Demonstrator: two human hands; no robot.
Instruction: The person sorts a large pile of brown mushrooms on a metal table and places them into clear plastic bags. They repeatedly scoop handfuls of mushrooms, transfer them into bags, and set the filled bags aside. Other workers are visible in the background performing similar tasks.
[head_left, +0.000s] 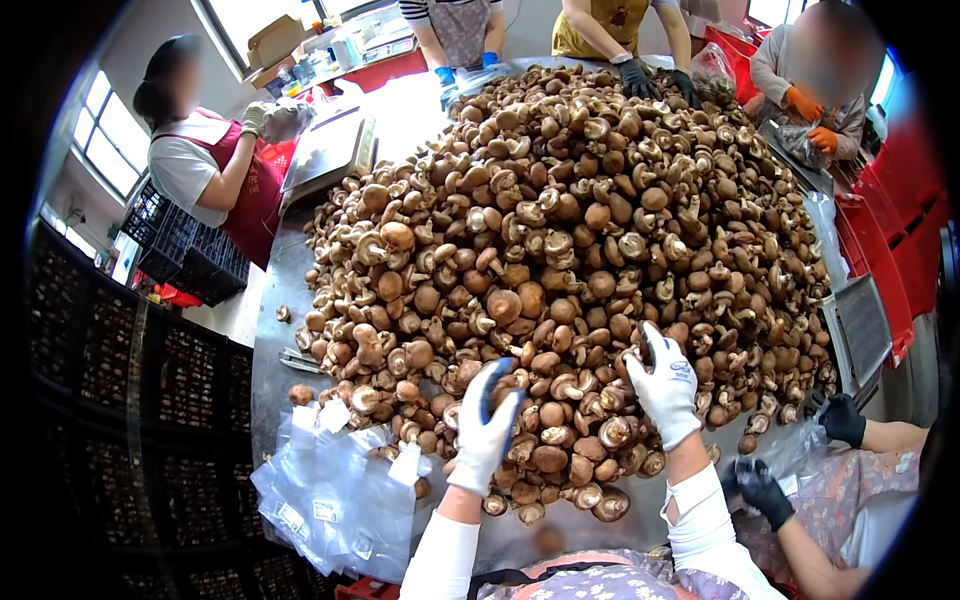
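Note:
A large heap of brown shiitake mushrooms (547, 311) covers the metal table (281, 259). My left hand (487, 427), in a white glove with dark blue on the fingers, is over the near part of the heap, its thumb and fingers apart; whether a mushroom lies between them is blurred. To its right, my right hand (666, 382), gloved alike, reaches onto the heap with thumb and fingers spread around mushrooms; whether it grips one is unclear. Several clear plastic bags (337, 499) with small labels lie left of my left hand. A blurred mushroom (548, 539) is near the table's front edge.
Co-workers stand around the table; one in black gloves (765, 491) is close on my right. Scales stand at the left (330, 154) and right (862, 330). Dark crates (135, 420) holding mushrooms are stacked at left, red crates (874, 247) at right. A metal tool (300, 361) lies on the left.

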